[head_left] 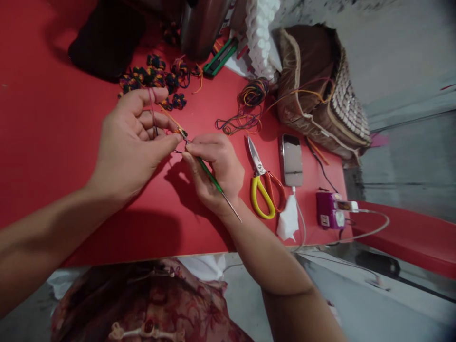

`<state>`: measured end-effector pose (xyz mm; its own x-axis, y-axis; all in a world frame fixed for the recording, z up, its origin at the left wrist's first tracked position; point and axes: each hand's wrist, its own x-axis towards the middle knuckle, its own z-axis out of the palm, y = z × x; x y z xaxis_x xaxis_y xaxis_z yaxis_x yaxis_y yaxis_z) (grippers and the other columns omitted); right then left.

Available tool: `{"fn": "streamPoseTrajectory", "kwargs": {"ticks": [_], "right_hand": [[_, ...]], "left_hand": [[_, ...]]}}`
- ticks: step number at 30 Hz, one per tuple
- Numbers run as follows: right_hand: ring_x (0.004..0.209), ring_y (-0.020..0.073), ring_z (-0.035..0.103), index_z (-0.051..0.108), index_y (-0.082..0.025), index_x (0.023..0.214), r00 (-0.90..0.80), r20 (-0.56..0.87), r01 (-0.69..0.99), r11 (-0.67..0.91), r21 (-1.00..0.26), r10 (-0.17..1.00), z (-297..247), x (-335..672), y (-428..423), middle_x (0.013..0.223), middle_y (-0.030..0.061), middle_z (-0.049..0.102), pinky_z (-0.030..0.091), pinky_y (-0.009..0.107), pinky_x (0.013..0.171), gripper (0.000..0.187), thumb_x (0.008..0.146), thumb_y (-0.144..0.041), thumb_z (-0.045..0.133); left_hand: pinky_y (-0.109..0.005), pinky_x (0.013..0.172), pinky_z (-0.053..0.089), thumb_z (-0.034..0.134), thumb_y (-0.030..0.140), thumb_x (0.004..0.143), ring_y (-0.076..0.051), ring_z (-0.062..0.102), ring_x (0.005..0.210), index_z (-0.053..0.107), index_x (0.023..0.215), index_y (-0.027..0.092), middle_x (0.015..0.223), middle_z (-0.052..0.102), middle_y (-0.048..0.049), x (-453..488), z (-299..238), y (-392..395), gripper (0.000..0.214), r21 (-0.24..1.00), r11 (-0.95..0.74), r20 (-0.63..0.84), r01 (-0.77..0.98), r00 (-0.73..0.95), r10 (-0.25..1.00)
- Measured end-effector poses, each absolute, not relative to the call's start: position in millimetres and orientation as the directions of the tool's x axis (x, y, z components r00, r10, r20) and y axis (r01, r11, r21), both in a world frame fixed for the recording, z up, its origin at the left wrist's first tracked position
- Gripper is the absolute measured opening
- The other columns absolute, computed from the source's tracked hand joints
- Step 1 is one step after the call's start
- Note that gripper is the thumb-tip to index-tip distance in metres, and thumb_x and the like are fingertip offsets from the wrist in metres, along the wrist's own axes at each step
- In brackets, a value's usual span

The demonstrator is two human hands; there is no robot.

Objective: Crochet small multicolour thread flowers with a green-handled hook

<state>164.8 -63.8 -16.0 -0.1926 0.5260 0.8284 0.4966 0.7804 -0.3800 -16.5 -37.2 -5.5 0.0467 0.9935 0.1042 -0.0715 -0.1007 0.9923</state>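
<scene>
My right hand (217, 164) is closed round the green grip of a crochet hook (210, 175), whose metal tail slants down toward my wrist. The hook's working end meets a small piece of multicoloured crochet (182, 133), pinched between thumb and finger of my left hand (131, 135). Pink and dark yarn (152, 102) loops over my raised left index finger, and an orange strand (169, 115) runs to the piece. My fingertips partly hide the stitches. Behind my left hand lies a pile of small multicoloured crocheted pieces (153, 76).
Right of my hands on the red table (46, 142) are loose yarn (249, 104), scissors (261, 178), a phone (292, 161) on a cable and a purple box (329, 209). A green cutter (221, 58), a dark case (107, 40) and a brown bag (306, 71) stand farther back.
</scene>
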Motion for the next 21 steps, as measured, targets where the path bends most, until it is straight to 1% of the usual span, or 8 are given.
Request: {"fn": "streamPoseTrajectory", "kwargs": {"ticks": [2,6,8,10,13,15,18,21], "right_hand": [[0.096,0.0175,0.082,0.07,-0.027,0.116,-0.164,0.8,0.474,0.757,-0.449,0.577,-14.3,166.1,-63.7,0.101,0.0013,0.08,0.07,0.032,0.085,0.007,0.111,-0.023,0.071],[0.089,0.0193,0.081,0.072,-0.028,0.114,-0.121,0.753,0.375,0.732,-0.569,0.647,-9.4,170.3,-62.3,0.097,0.0014,0.081,0.07,0.036,0.08,0.007,0.111,-0.024,0.068],[0.095,0.0211,0.081,0.073,-0.026,0.123,-0.172,0.753,0.34,0.755,-0.56,0.636,-6.7,172.5,-62.0,0.105,0.0037,0.083,0.071,0.039,0.084,0.016,0.11,-0.018,0.066],[0.103,0.0237,0.08,0.075,-0.029,0.129,-0.209,0.736,0.373,0.748,-0.549,0.644,-3.6,174.7,-62.8,0.112,0.0053,0.084,0.071,0.044,0.091,0.026,0.109,-0.015,0.065],[0.106,0.0268,0.077,0.077,-0.038,0.125,-0.155,0.709,0.467,0.684,-0.561,0.688,0.2,177.7,-64.5,0.115,0.0055,0.082,0.07,0.046,0.089,0.03,0.106,-0.016,0.069],[0.104,0.0267,0.077,0.077,-0.04,0.122,-0.153,0.707,0.467,0.681,-0.564,0.691,0.7,179.2,-63.9,0.112,0.0047,0.081,0.07,0.046,0.087,0.03,0.103,-0.016,0.072],[0.098,0.0237,0.077,0.077,-0.037,0.12,-0.189,0.712,0.387,0.718,-0.579,0.677,-1.3,180.3,-59.8,0.104,0.0031,0.081,0.069,0.042,0.085,0.03,0.102,-0.013,0.07],[0.094,0.0215,0.079,0.077,-0.03,0.115,-0.181,0.741,0.31,0.752,-0.582,0.647,-3.4,180.4,-55.5,0.098,0.0029,0.081,0.069,0.039,0.084,0.026,0.101,-0.01,0.068]], "left_hand": [[-0.033,0.063,0.061,0.098,0.019,0.084,-0.018,0.075,0.072,0.068,0.134,0.027,0.095,0.081,-0.0018,-13.8,-1.8,-39.7,0.059,0.992,-0.075,0.081,-0.097,0.061,0.995],[-0.027,0.06,0.058,0.093,0.011,0.08,-0.014,0.072,0.069,0.07,0.13,0.022,0.09,0.081,0.0,-10.1,3.0,-41.4,0.056,0.984,-0.057,0.07,-0.17,0.071,0.995],[-0.027,0.064,0.061,0.093,0.011,0.08,-0.015,0.076,0.076,0.071,0.128,0.022,0.091,0.082,-0.0001,-10.0,5.2,-42.2,0.054,0.977,-0.041,0.061,-0.21,0.088,0.994],[-0.03,0.068,0.063,0.096,0.015,0.082,-0.018,0.078,0.081,0.072,0.128,0.023,0.094,0.083,-0.0011,-10.5,8.2,-44.0,0.052,0.974,-0.022,0.048,-0.224,0.111,0.993],[-0.032,0.07,0.063,0.098,0.017,0.084,-0.018,0.077,0.079,0.076,0.127,0.026,0.096,0.083,-0.0007,-10.3,12.6,-47.9,0.05,0.976,-0.013,0.043,-0.218,0.132,0.99],[-0.03,0.07,0.063,0.097,0.011,0.082,-0.016,0.075,0.078,0.078,0.126,0.026,0.094,0.081,0.001,-9.2,14.2,-49.8,0.05,0.971,-0.024,0.059,-0.239,0.144,0.988],[-0.025,0.069,0.062,0.095,0.003,0.08,-0.012,0.072,0.076,0.079,0.125,0.023,0.092,0.079,0.0019,-8.1,14.9,-50.5,0.052,0.95,-0.018,0.076,-0.31,0.175,0.982],[-0.026,0.066,0.061,0.094,0.005,0.083,-0.012,0.071,0.073,0.08,0.124,0.024,0.092,0.078,0.0023,-9.6,16.5,-49.1,0.048,0.925,0.103,-0.009,-0.367,0.248,0.969]]}}
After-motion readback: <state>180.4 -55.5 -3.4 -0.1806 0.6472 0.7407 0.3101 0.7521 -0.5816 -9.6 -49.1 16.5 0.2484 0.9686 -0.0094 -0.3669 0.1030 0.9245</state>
